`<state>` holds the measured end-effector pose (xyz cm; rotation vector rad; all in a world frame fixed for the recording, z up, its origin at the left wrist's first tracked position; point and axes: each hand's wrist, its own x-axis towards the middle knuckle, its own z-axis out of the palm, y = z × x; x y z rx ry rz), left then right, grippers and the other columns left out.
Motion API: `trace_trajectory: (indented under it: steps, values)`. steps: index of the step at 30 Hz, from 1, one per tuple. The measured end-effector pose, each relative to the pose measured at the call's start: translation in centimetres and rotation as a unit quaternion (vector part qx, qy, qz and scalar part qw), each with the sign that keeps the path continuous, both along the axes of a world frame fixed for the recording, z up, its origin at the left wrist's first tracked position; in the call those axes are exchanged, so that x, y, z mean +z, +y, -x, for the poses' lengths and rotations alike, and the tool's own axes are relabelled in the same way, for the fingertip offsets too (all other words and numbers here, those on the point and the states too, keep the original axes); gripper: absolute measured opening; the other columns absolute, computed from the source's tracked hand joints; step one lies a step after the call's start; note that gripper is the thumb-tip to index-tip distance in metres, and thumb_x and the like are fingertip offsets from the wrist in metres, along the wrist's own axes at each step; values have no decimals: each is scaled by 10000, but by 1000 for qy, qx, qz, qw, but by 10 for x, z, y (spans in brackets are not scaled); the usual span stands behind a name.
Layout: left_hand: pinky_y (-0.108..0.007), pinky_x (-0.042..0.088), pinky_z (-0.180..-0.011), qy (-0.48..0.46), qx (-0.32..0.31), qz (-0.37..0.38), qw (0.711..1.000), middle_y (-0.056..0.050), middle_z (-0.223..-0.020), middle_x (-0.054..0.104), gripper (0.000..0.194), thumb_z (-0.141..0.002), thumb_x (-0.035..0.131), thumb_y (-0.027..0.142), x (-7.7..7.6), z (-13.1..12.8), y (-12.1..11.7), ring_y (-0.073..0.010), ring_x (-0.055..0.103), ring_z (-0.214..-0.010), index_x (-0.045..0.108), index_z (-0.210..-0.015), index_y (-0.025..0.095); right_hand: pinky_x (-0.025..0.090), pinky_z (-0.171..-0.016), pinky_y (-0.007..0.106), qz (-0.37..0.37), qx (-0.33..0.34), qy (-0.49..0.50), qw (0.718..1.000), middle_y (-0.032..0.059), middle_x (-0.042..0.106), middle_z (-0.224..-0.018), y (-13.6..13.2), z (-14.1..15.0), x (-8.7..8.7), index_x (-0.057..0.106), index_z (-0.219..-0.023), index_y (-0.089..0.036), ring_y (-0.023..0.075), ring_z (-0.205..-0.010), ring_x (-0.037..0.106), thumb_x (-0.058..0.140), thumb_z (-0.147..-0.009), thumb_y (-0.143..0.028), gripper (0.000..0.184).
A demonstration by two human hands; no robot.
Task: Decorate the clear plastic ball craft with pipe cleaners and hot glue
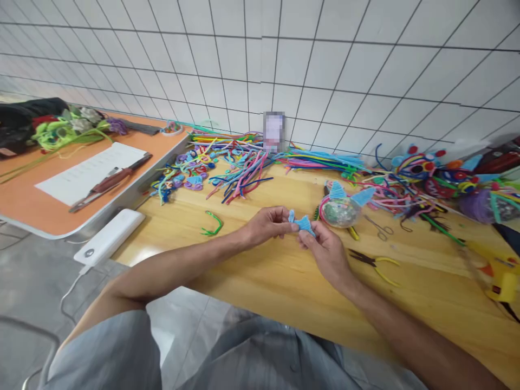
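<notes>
Your left hand (pixel 273 222) pinches a small blue bit (pixel 291 216) between thumb and fingertips; your right hand (pixel 320 238) pinches the lower right end of the blue fuzzy piece (pixel 305 225). The piece is held above the worktop (pixel 260 276), between its middle and front edge. Whether bit and piece are joined is not clear; if they are, uneven pulling could stretch or part them. Too hard a squeeze could bend the piece out of shape.

Just beyond your right hand, towards the back edge, sits the clear ball (pixel 340 211) with blue ears; a knuckle could nudge it and make it roll. The pliers (pixel 374 264) lie near your right wrist, tips towards it: a careless sweep risks a scrape. The scissors (pixel 379 227) lie farther right. By the right edge, the glue gun (pixel 502 273) could burn you if hot; its heat cannot be judged.
</notes>
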<state>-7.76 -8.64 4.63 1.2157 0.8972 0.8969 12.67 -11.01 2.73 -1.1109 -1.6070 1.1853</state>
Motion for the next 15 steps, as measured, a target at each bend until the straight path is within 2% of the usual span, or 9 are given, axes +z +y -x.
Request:
trace_trajectory:
  steps: [8,12,15]
  values:
    - [-244,413,-591,24,-12,-41,999,34,-676,574,535,-842,719,720,-15,-3,-1,-102,539,-601,639,-868,192,407,-624,276,1,2,-90,996,-27,582,-703,-1,-14,-7,574,-801,-226,145,-660,527,606,-984,-522,350]
    - [-249,429,-655,48,-38,-67,996,26,-735,577,489,-923,656,651,-22,0,-2,-109,527,-665,649,-894,163,416,-655,281,-6,22,-98,995,-16,604,-726,-3,-12,-13,553,-812,-231,149,-678,553,504,-1035,-491,346]
    - [-252,419,-684,78,-65,-92,991,21,-760,574,410,-982,608,552,-24,3,-5,-117,512,-704,682,-930,152,367,-617,277,-21,37,-121,992,-37,524,-668,-4,-11,-16,517,-760,-237,133,-620,487,486,-1041,-468,364]
